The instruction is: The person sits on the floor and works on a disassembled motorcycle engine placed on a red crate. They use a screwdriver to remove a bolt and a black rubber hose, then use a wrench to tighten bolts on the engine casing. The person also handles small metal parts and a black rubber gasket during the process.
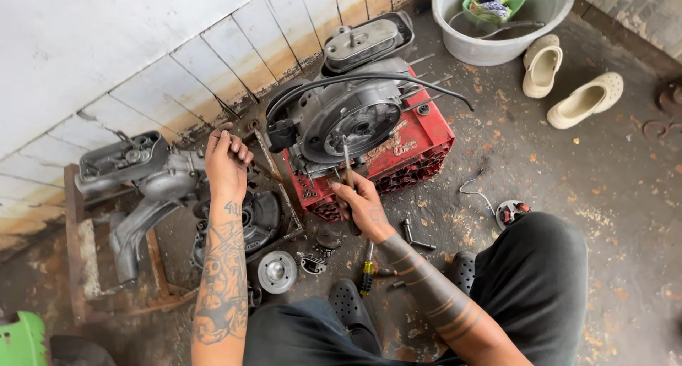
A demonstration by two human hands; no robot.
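A grey scooter engine (355,114) rests on a red plastic crate (419,149). My right hand (361,204) grips a screwdriver (347,168) whose shaft points up at the round engine cover. My left hand (227,160) is raised with the fingers curled, over a second dismantled engine (163,178) on the floor to the left. Whether it holds a small part I cannot tell.
Loose parts lie near my knees: a round metal disc (276,271), a yellow-handled screwdriver (366,272), a socket tool (412,235). A grey basin (497,43) with a green basket stands at the back right, with cream clogs (586,100) beside it. The tiled wall (142,61) runs along the left.
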